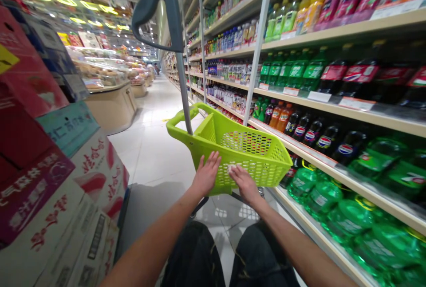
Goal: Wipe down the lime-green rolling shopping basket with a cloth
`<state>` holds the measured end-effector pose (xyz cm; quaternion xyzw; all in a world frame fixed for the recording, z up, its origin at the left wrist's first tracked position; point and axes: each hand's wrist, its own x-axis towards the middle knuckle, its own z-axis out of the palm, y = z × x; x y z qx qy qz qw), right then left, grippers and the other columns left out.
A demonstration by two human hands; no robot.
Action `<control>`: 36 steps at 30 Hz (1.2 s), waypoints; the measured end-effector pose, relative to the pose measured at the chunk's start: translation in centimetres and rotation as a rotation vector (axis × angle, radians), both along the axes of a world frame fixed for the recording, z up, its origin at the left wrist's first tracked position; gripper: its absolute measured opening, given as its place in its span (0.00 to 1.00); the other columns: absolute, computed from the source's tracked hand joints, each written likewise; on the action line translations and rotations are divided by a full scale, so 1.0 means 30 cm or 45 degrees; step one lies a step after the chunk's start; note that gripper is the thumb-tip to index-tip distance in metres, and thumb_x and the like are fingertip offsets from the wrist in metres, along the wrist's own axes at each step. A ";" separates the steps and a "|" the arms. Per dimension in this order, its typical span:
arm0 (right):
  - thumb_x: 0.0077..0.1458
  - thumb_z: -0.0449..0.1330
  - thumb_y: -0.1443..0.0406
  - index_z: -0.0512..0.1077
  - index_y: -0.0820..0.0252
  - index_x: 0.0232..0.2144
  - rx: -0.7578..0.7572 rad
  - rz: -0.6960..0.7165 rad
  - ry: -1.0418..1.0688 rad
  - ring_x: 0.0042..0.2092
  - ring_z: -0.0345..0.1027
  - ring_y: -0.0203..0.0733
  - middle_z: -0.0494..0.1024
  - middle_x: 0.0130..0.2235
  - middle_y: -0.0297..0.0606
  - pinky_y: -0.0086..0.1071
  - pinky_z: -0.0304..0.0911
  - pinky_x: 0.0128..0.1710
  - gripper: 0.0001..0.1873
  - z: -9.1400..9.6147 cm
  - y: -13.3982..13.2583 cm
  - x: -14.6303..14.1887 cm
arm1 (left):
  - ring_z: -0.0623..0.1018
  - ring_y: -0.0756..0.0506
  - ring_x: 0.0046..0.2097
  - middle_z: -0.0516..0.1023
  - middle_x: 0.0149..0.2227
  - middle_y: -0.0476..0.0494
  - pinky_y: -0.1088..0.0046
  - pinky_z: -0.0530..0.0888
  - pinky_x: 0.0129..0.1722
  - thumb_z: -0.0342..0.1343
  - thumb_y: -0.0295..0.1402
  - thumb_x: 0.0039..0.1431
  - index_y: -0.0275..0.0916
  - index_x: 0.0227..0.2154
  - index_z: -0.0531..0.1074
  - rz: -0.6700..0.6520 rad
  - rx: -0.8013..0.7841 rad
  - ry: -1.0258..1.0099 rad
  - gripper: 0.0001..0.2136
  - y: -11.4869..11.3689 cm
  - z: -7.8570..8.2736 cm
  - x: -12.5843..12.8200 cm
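My left hand (207,174) and my right hand (244,180) are both open and clasp nothing. The palms lie flat against the near wall of the green basket (266,169), fingers spread and pointing up toward its rim. They sit side by side just below the middle of the frame. The left is at the wall's left corner and the right is closer to its middle. Something small and white shows at my right fingertips, but I cannot tell what it is.

The basket lies straight ahead of both palms, about equally near to each. Its long axis runs away from me, from the centre of the frame up and to the left, along the aisle. At its far end the grey pole (182,78) rises steeply to the dark pull handle (155,9) at the top of the frame, well apart from either hand. The basket looks empty through its mesh.

At the right edge, shelves (349,105) of soft-drink bottles (308,72) run close beside the basket. Stacked cartons (49,180) fill the left, and the pale floor (156,145) stretches between them. My knees show at the bottom.
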<state>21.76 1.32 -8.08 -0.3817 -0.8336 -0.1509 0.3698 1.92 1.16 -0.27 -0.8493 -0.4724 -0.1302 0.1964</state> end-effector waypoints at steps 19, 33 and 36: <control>0.52 0.42 0.78 0.60 0.57 0.53 -0.030 -0.265 0.166 0.61 0.42 0.43 0.62 0.56 0.39 0.47 0.49 0.57 0.28 0.015 0.013 0.203 | 0.47 0.42 0.62 0.50 0.61 0.41 0.48 0.49 0.56 0.41 0.22 0.46 0.33 0.57 0.52 0.070 0.035 -0.037 0.30 0.058 0.043 0.092; 0.53 0.43 0.77 0.61 0.56 0.52 -0.015 -0.298 0.195 0.61 0.41 0.42 0.63 0.55 0.39 0.46 0.49 0.57 0.27 -0.055 -0.041 0.277 | 0.46 0.38 0.62 0.49 0.62 0.38 0.47 0.49 0.55 0.45 0.24 0.44 0.37 0.57 0.52 0.139 0.000 -0.017 0.31 0.037 0.047 0.088; 0.53 0.44 0.76 0.63 0.56 0.51 -0.137 -0.292 0.116 0.60 0.46 0.42 0.67 0.52 0.39 0.45 0.53 0.56 0.25 -0.168 -0.092 0.285 | 0.47 0.38 0.62 0.50 0.61 0.38 0.47 0.50 0.55 0.45 0.24 0.44 0.38 0.57 0.53 0.133 0.003 -0.005 0.32 0.034 0.051 0.086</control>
